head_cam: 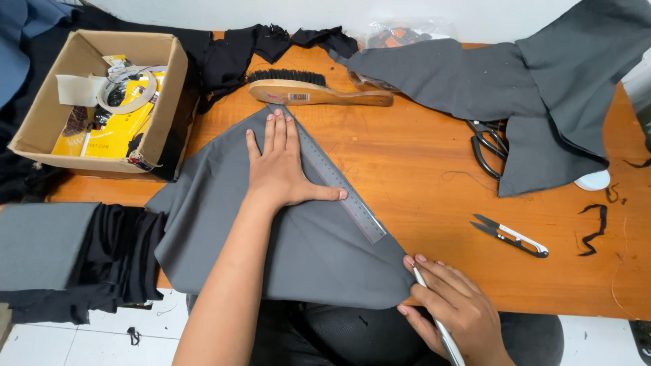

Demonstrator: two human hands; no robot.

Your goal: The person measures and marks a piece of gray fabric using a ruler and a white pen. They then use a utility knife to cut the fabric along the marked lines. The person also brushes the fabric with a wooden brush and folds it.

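My left hand [278,169] lies flat with fingers spread on a grey piece of fabric [224,224] spread over the orange wooden table [420,176]. The thumb presses against a clear ruler [332,176] laid diagonally along the fabric's right edge. My right hand [451,305] grips a thin white marking pencil [441,325] with its tip at the fabric's lower right corner, just below the ruler's end.
A wooden brush [315,90] lies behind the fabric. A cardboard box [102,102] with tape and yellow packets stands at the left. Black scissors [487,146], small thread snips [512,235], dark grey cloth [536,88] and black scraps [597,227] lie at the right. Folded fabric [61,251] sits lower left.
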